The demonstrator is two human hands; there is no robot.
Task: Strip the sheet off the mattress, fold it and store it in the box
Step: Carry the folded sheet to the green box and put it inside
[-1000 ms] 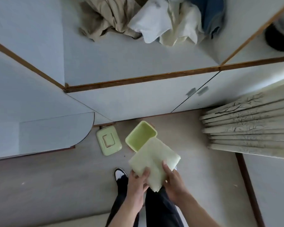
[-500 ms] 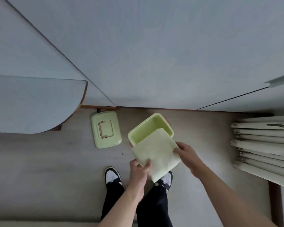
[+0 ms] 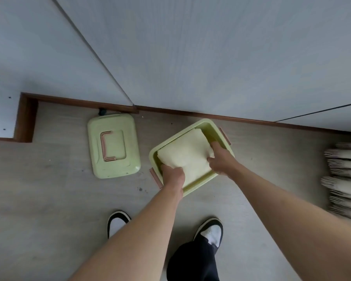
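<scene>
**Both hands grip the folded sheet inside the green box**

Both hands hold the pale yellow-green folded sheet (image 3: 185, 154), which lies inside the light green rectangular plastic box (image 3: 199, 184). The left hand (image 3: 173, 176) curls its fingers over the sheet's near-left corner, and the right hand (image 3: 221, 160) clasps its right edge, thumb on top and fingers tucked down beside the box wall.

Grey wood-look flooring (image 3: 49, 189) fills the lower view, and pale grey cabinet panels (image 3: 211, 53) with a dark brown plinth rise behind. Cream pleated curtain folds (image 3: 344, 175), blurred, hang at the right. The box stands on the floor near the plinth, with pink side handles on two walls. Just to its left, apart from it, lies the matching light green lid (image 3: 114, 146) with a pink carry handle folded flat. Two black-and-white shoes (image 3: 210, 230) stand nearest the camera.
</scene>
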